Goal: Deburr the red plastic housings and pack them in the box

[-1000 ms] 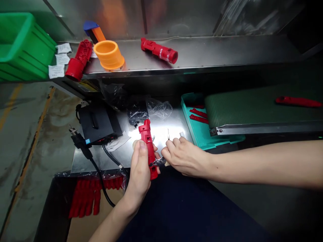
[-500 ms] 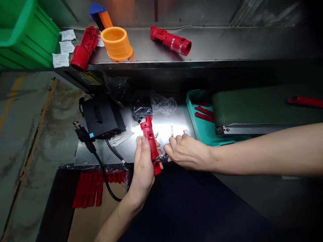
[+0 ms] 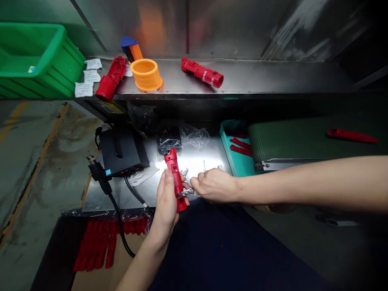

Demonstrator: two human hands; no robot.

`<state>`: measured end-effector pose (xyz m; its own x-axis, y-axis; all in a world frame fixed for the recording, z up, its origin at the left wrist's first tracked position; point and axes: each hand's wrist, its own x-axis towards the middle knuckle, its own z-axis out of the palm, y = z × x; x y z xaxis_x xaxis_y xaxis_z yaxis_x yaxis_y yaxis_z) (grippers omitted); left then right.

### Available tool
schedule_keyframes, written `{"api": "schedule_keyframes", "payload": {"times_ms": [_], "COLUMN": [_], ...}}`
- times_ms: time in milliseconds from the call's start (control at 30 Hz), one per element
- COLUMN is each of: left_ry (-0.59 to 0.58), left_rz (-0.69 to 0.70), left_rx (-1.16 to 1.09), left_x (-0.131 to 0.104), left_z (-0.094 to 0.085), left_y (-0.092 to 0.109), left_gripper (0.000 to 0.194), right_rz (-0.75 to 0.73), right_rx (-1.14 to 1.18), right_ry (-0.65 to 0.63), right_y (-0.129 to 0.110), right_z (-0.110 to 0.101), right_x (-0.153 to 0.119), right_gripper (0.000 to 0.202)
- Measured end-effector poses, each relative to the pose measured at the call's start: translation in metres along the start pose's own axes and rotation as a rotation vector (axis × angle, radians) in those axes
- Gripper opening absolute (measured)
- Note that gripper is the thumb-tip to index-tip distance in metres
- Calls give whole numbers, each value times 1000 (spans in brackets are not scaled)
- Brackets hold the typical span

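My left hand (image 3: 166, 202) grips a long red plastic part (image 3: 173, 169), holding it upright over the front edge of a lit steel bench (image 3: 133, 194). My right hand (image 3: 214, 185) is closed on a small metal cutting tool (image 3: 187, 192) whose jaws touch the lower side of the red part. A thin metal blade (image 3: 204, 165) lies on the bench just behind my right hand.
A steel shelf (image 3: 257, 81) above carries two red housings (image 3: 110, 79) (image 3: 202, 72) and an orange ring (image 3: 146, 74). A green crate (image 3: 36, 60) stands at far left. A black box (image 3: 121, 151) with cable, plastic bags (image 3: 194, 135), a teal tray (image 3: 233, 161) and a green conveyor belt (image 3: 303, 139) surround the bench.
The view has shifted down and slightly left. Both hands stay together on the red part, with the tool still at its lower side.
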<state>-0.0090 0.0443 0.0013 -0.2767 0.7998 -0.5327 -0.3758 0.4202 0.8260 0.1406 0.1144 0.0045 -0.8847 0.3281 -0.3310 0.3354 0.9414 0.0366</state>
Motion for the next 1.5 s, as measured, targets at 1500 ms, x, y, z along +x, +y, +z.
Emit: {"api": "schedule_keyframes", "payload": {"times_ms": [1500], "left_ry": [-656], "left_rz": [-425], "left_rx": [-41], "left_x": [-34], "left_z": [12], "left_y": [46], "left_gripper": [57], "right_rz": [-281], "right_rx": [-104], "right_ry": [324], "right_y": [38], "right_z": [-72], "right_x": [-59], "right_gripper": [24]}}
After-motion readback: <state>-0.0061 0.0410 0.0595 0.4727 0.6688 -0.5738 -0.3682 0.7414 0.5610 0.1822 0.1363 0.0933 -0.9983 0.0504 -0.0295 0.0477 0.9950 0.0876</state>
